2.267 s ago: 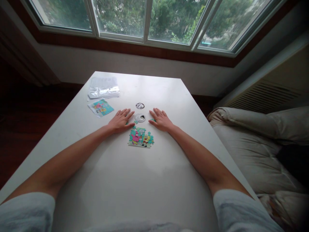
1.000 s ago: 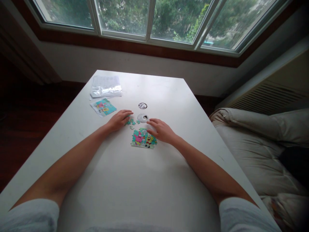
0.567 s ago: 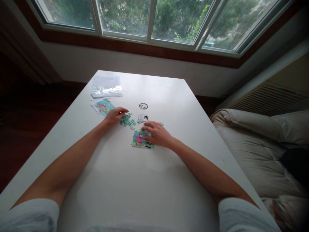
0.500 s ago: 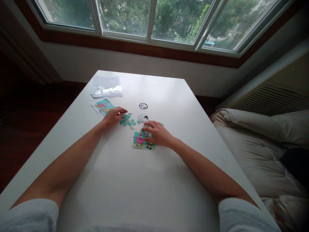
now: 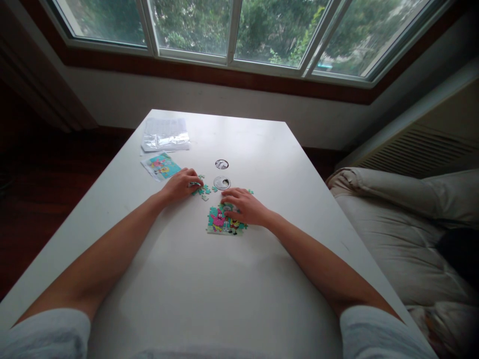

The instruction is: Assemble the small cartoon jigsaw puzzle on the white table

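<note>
My left hand point(image 5: 184, 183) is over a small pile of loose green puzzle pieces point(image 5: 205, 190), its fingers bent together and their tips down among them. Whether a piece is pinched there is hidden. My right hand point(image 5: 247, 205) lies with fingers apart across the upper part of a partly joined jigsaw puzzle point(image 5: 219, 222), which shows a pink starfish and a yellow cartoon figure on green. The hand covers some of the puzzle. A single puzzle piece point(image 5: 214, 189) lies between the pile and my right hand.
Just beyond the puzzle are two round items, a silvery disc point(image 5: 222, 183) and a dark-rimmed one point(image 5: 222, 164). A printed picture sheet point(image 5: 160, 165) and a clear plastic packet with papers point(image 5: 166, 133) lie at the left on the white table point(image 5: 209, 294). A beige sofa point(image 5: 377, 234) stands at the right.
My left hand has moved right and slightly nearer, over the loose pieces, its fingers more bent. The joined puzzle has shifted slightly towards me. My right hand stays on it.
</note>
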Tool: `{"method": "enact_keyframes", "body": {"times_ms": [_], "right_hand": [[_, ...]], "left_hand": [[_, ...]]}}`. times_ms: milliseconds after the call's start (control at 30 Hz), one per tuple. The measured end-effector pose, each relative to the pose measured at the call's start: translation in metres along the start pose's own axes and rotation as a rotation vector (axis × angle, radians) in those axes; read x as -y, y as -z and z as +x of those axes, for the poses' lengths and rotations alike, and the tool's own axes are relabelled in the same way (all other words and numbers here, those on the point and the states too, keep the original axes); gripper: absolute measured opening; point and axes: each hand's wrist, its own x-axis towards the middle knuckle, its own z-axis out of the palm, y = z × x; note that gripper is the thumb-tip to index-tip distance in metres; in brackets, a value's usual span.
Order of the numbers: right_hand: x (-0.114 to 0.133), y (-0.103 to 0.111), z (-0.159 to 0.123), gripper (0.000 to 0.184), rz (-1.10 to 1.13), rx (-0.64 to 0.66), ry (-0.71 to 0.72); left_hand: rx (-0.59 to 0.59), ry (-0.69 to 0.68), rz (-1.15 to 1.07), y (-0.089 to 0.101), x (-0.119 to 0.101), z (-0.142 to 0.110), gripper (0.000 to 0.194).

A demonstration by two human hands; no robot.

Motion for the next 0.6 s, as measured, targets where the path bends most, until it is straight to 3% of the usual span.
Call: {"method": "enact_keyframes", "body": {"times_ms": [400,600], "right_hand": [[-0.006,-0.006,-0.002,0.036,-0.012,-0.051,-0.003],[-0.007,-0.005,-0.001,0.035,-0.030,-0.069,-0.036]], "left_hand": [[-0.012,0.029,0.125,-0.013,-0.033,0.002,0.025],[-0.049,0.144,0.152,-0.017,-0.047,0.003,0.022]]}}
